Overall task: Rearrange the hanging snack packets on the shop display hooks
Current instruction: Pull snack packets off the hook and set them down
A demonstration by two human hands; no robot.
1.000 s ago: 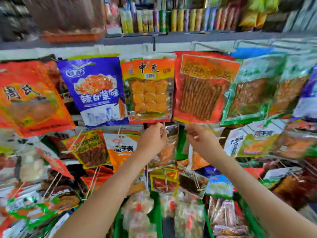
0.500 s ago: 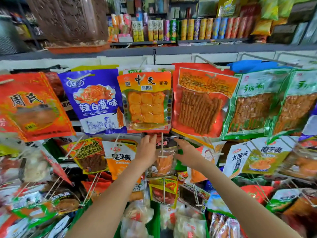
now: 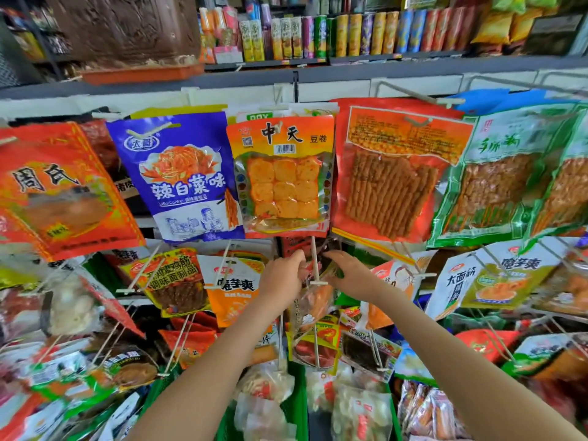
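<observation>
Below the orange pack (image 3: 280, 173), the left hand (image 3: 280, 280) and right hand (image 3: 354, 276) each pinch the clear snack packet (image 3: 313, 307) at its top, 1 either side of the white hook (image 3: 315, 265), likely to keep its hole lined up there.

My left hand (image 3: 281, 281) and my right hand (image 3: 354, 276) reach up on either side of a white hook (image 3: 314, 262). Both are at the top of a clear snack packet (image 3: 313, 305) with orange pieces, which hangs on the hook. My left fingers pinch its top edge. Whether my right fingers grip it, I cannot tell. Just above my hands hangs an orange tofu-roll packet (image 3: 281, 176). Beside my left hand hangs an orange-and-white packet (image 3: 234, 291).
</observation>
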